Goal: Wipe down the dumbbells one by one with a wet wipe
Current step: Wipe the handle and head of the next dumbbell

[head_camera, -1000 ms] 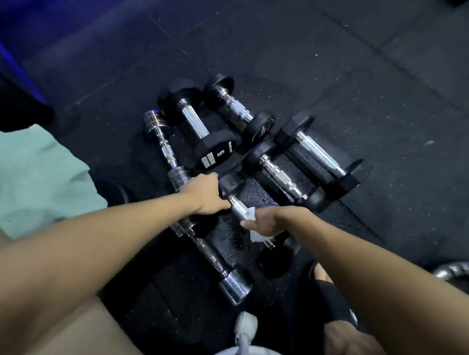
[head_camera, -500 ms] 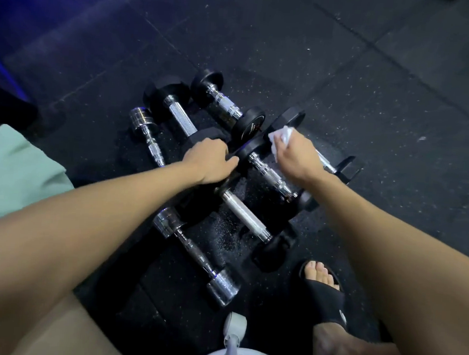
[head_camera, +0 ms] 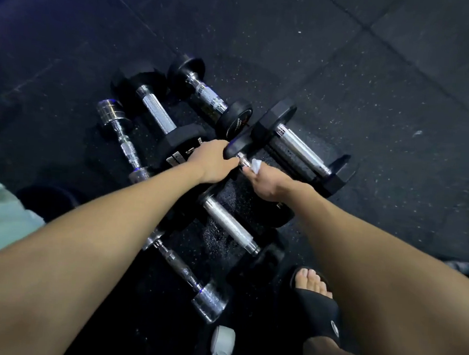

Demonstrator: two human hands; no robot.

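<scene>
1. My left hand (head_camera: 214, 162) is clenched on the black end weight of the small dumbbell (head_camera: 236, 147) at the centre of the cluster.
2. My right hand (head_camera: 266, 183) is closed round that dumbbell's handle, with the wet wipe (head_camera: 256, 165) pinched in its fingers and showing white above the knuckles.
3. The hex dumbbell (head_camera: 301, 148) lies just beyond my right hand, touching the small dumbbell's far weight.
4. The near dumbbell (head_camera: 230, 226) lies below both hands; my right forearm covers part of it.
5. The chrome dumbbell (head_camera: 120, 134) lies left; my left forearm hides its lower end.
6. The second chrome dumbbell (head_camera: 188, 278) lies nearest me.
7. My foot in a black slide sandal (head_camera: 316, 305) rests on the rubber floor (head_camera: 370, 89), near the cluster.
</scene>
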